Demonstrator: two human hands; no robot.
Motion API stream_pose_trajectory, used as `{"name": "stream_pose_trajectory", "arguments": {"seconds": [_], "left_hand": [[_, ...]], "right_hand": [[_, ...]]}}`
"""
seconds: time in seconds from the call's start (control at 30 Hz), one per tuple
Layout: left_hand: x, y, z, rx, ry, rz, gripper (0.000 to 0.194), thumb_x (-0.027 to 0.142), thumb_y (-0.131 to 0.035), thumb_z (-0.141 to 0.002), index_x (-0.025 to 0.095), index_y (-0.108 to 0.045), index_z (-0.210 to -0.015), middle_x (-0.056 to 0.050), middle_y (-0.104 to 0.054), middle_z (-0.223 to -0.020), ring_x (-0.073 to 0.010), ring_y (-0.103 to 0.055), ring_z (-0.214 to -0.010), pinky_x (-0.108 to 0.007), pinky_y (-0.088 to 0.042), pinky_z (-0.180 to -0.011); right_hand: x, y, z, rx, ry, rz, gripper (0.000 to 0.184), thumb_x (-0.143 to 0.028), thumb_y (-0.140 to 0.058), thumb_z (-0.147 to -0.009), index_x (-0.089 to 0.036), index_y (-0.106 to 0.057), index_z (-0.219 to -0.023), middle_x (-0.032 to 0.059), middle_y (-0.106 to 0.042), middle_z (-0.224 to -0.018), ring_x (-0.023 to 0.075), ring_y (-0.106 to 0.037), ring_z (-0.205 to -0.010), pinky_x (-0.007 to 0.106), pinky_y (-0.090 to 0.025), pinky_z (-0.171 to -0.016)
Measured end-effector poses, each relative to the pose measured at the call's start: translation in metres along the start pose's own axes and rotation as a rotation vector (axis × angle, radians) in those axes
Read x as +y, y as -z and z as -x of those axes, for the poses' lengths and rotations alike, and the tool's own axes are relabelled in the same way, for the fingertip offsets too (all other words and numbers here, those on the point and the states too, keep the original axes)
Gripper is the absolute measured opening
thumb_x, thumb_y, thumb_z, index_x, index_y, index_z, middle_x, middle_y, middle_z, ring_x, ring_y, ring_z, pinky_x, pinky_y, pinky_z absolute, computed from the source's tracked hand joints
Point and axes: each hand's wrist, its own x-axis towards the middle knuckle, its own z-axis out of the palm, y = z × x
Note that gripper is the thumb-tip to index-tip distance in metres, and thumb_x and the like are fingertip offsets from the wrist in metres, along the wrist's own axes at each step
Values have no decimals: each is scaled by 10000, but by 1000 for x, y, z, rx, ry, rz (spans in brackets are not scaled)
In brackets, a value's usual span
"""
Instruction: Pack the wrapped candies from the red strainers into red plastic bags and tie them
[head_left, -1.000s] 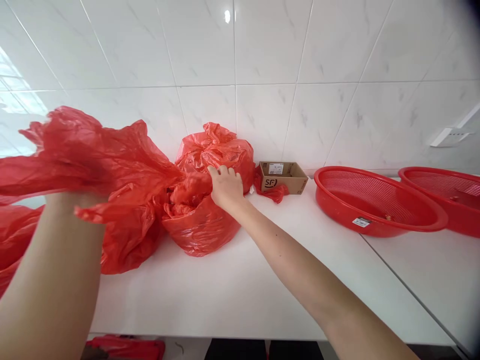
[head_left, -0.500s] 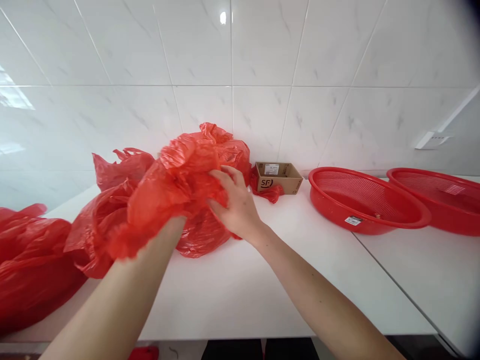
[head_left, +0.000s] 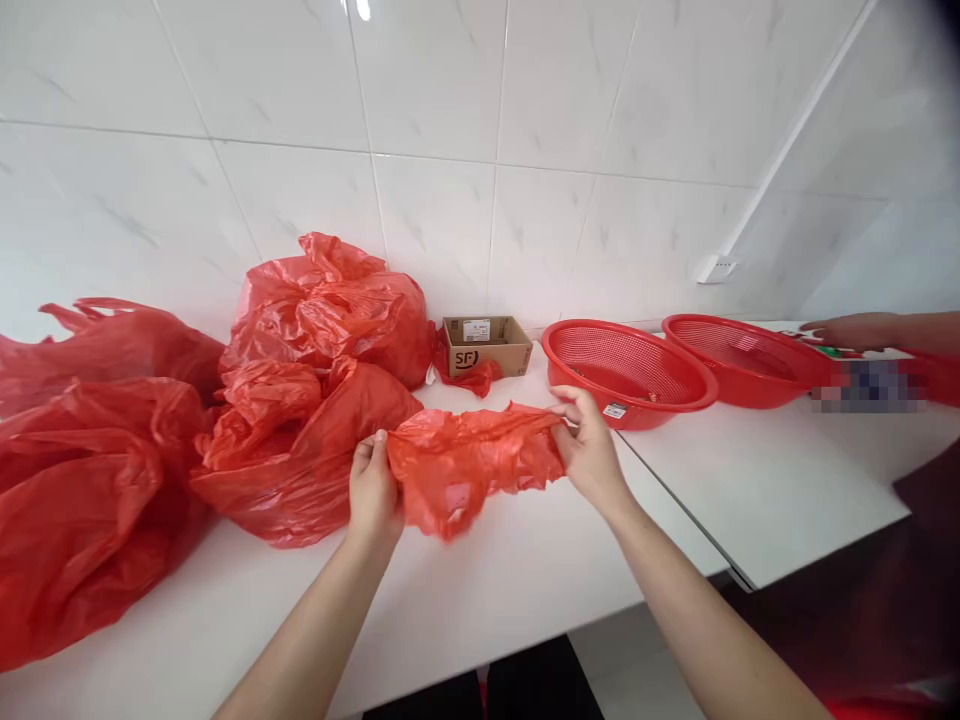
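Red plastic bag (head_left: 469,462), crumpled and stretched sideways, hangs just above the white counter (head_left: 480,600) near its front edge, held between the person's two hands. Left hand (head_left: 373,492) is closed on the bag's left end, fingers curled around a bunch of the film, thumb up. Right hand (head_left: 589,447) pinches the bag's right end between thumb and fingertips, the other fingers loosely bent. Between the two grips the bag sags a little, its lowest fold close to the counter surface; whether it touches I cannot tell. Just behind the left hand lies a heap of more red bags (head_left: 315,400), piled loosely and reaching back to the tiled wall (head_left: 450,100). Further left, at the counter's left end, a second, larger mound of red plastic (head_left: 82,470) spreads toward the front edge. Behind the held bag, against the wall, stands a small open cardboard box (head_left: 486,345) with a scrap of red plastic at its front. To the right of the box sits a red plastic basket (head_left: 626,370), and beyond it a second red basket (head_left: 739,360), their rims overlapping. At the far right end, another person's hand (head_left: 855,330) reaches in over the counter next to that second basket.
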Motion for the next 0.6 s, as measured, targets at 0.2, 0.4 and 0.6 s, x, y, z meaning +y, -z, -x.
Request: {"name": "stream_pose_trajectory", "arguments": {"seconds": [0.2,0.4,0.6], "left_hand": [[40,-7,36,-66,-335,-178,178,378,-654,-847,289,-561,-971,-15,-592,-1162,-200,-548,-1159,-389,-402,-1048],[28,-38,91,-516,-909,-1199,170,276,-652,-807,307,-664,-974,-98,-472,-1419,-382,-398,-1337,-583,-348,-1065],[14,-28,52,-452,-674,-1665,288,222,-496,-876,152,-690,-1078,-119,-464,-1481,-370,-458,-1290,-532,-432,-1001]], "right_hand": [[1,34,1,81,-1,196,289,-224,-531,-800,-246,-547,-1088,48,-664,-984,140,-569,-614,302,-473,-608],[-33,15,19,-42,10,297,350,-220,-532,-802,-275,-531,-1147,9,-651,-1026,67,-390,-431,290,-450,-547],[-30,35,34,-333,65,354,519,-79,-472,-766,-345,-550,-1205,9,-591,-1167,158,-615,-902,326,-498,-792]]}}
